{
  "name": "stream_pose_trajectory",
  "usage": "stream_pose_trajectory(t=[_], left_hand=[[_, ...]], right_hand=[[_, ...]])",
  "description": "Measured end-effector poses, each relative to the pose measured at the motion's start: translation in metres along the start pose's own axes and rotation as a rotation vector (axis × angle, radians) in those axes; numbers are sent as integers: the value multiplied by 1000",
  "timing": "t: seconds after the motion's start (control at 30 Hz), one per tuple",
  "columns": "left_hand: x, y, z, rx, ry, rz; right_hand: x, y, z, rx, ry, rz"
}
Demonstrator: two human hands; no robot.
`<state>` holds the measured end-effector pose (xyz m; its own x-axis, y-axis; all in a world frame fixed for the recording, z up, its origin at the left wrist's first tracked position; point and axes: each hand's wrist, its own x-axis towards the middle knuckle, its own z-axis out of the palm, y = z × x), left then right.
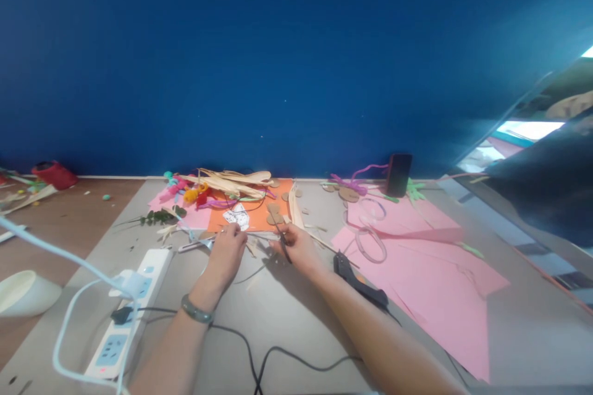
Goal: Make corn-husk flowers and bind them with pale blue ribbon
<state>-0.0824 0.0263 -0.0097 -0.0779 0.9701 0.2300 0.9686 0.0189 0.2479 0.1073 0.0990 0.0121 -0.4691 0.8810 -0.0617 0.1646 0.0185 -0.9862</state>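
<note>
My right hand [299,250] is closed round a pair of scissors [282,241] with dark handles, blades pointing up and away from me. My left hand [228,247] is closed, fingertips pinched together; a thin, blurred strand [259,235] runs from it toward the right hand, and its kind is unclear. Just beyond the hands lies orange paper [222,217] with a white patterned piece [237,216], brown discs [274,215] and a pile of dried husks [236,182]. A black glue gun [359,281] rests beside my right forearm.
A white power strip [151,278] with plugs and crossing cords lies at left. Pink sheets [430,284] cover the right side, with a dark phone-like block [398,176] upright behind them. A white cup [28,293] lies far left. The blue wall [287,74] bounds the back.
</note>
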Motion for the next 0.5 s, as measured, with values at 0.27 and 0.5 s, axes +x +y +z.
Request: stream_pose_trajectory(t=[0.27, 0.5], left_hand=[[1, -1, 0, -59, 9, 52], [0, -2, -1, -115, 36, 60]], right_hand=[[0, 3, 1, 14, -17, -13], [-3, 3, 2, -122, -134, 46]])
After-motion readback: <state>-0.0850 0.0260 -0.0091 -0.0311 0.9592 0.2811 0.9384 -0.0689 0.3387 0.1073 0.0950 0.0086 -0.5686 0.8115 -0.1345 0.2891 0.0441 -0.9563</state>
